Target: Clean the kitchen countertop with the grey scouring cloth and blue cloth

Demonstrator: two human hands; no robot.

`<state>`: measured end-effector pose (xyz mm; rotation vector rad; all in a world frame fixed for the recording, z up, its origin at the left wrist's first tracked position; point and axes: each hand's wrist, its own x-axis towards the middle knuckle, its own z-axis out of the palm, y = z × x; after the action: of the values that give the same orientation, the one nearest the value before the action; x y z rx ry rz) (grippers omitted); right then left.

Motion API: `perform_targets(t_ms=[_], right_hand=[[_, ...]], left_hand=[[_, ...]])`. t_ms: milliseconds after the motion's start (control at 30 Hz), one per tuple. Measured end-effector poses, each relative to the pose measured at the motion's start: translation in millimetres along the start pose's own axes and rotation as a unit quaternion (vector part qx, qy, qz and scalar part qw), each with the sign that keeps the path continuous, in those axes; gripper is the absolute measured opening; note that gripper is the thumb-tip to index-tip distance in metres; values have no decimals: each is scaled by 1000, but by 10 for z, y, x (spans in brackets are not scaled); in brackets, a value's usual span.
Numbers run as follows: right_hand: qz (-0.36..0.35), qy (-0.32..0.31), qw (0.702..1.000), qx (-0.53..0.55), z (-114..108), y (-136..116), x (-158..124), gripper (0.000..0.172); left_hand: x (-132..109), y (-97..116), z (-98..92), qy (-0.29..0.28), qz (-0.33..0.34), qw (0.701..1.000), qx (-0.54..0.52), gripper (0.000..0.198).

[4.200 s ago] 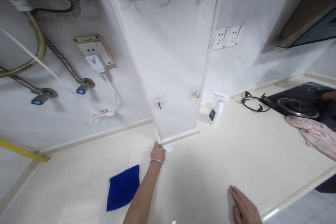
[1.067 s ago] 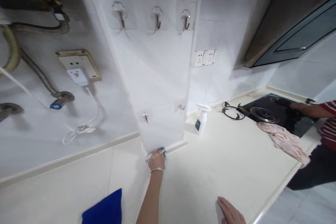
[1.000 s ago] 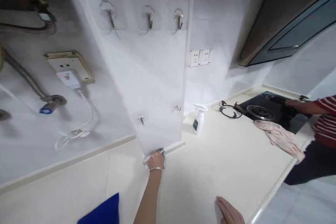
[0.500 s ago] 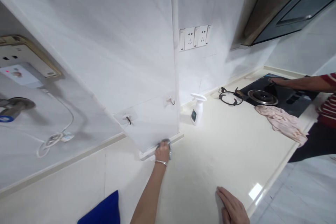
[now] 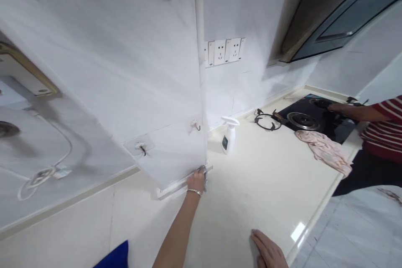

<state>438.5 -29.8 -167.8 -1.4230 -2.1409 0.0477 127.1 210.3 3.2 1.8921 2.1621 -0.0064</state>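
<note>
My left hand point(image 5: 196, 180) is closed on a small grey scrubbing pad point(image 5: 204, 174), pressed against the skirting strip at the foot of the white wall column point(image 5: 163, 92). A thin bracelet sits on that wrist. My right hand point(image 5: 267, 251) lies flat and open on the cream countertop point(image 5: 260, 176) near its front edge. A blue cloth point(image 5: 113, 257) lies on the counter at the bottom left, partly cut off by the frame.
A white spray bottle point(image 5: 228, 139) stands by the wall right of the column. Further right are a loose burner ring point(image 5: 264, 120), a black hob point(image 5: 314, 117) and a pink rag point(image 5: 325, 150). Another person in a striped top point(image 5: 381, 121) reaches over the hob.
My left hand has slid the pad rightward along the column's base towards its right corner. The view has shifted closer and leftward; the other person came into view at the hob.
</note>
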Motion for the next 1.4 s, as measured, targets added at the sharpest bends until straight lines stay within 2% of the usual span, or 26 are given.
perform_targets(t_ms=[100, 200, 300, 400, 500, 600, 667, 733, 800, 833, 867, 933, 967, 1000, 1033, 1067, 1100, 1200, 1300, 1400], right_hand=[[-13, 18, 1000, -16, 30, -21, 33, 77], [-23, 35, 999, -29, 59, -7, 67, 73], [-33, 56, 997, -34, 74, 3, 86, 68], [-35, 80, 996, -33, 76, -11, 95, 61], [-21, 83, 996, -22, 60, -37, 94, 56], [6, 70, 998, 6, 27, -66, 90, 53], [43, 67, 996, 45, 0, -125, 123, 49], [110, 57, 985, 121, -39, -267, 225, 43], [201, 12, 948, 248, -99, -524, 410, 43], [249, -23, 912, 325, -137, -692, 529, 47], [296, -66, 862, 407, -179, -876, 658, 52], [375, -137, 734, 550, -258, -1253, 921, 65], [393, -171, 669, 607, -288, -1426, 1039, 69], [398, -202, 617, 648, -306, -1576, 1137, 70], [393, -227, 580, 676, -310, -1701, 1213, 69], [387, -243, 559, 692, -299, -1799, 1264, 67], [382, -252, 550, 699, -273, -1870, 1293, 64], [406, -240, 548, 691, -138, -1961, 1288, 57], [449, -189, 563, 668, 10, -1943, 1286, 58], [454, -125, 580, 665, 104, -1873, 1409, 58]], left_hand=[[-229, -393, -137, 7, -31, 999, -16, 39], [-548, -828, -185, 27, -79, 995, -57, 45], [-932, -1221, -108, 43, -123, 982, -135, 40], [-1275, -1463, 40, 66, -147, 951, -262, 36], [-1497, -1511, 194, 85, -164, 888, -420, 55], [-1643, -1409, 306, 85, -174, 801, -567, 80], [-1741, -1304, 343, 74, -170, 741, -645, 82], [-1848, -1195, 353, 49, -166, 691, -702, 78], [-1959, -1090, 350, 19, -164, 654, -738, 78], [-2011, -1040, 349, 1, -162, 638, -753, 79], [-2060, -992, 351, -17, -157, 618, -770, 80], [-2142, -904, 372, -51, -140, 573, -806, 76], [-2174, -867, 394, -63, -128, 554, -821, 71], [-2200, -837, 424, -70, -113, 539, -832, 67], [-2220, -813, 462, -73, -99, 532, -838, 66], [-2235, -797, 506, -72, -88, 533, -838, 67], [-2246, -789, 557, -70, -82, 536, -838, 69], [-2261, -799, 726, -64, -101, 544, -830, 65], [-2228, -831, 878, -66, -154, 557, -814, 57], [-2120, -864, 964, -85, -191, 569, -795, 61]])
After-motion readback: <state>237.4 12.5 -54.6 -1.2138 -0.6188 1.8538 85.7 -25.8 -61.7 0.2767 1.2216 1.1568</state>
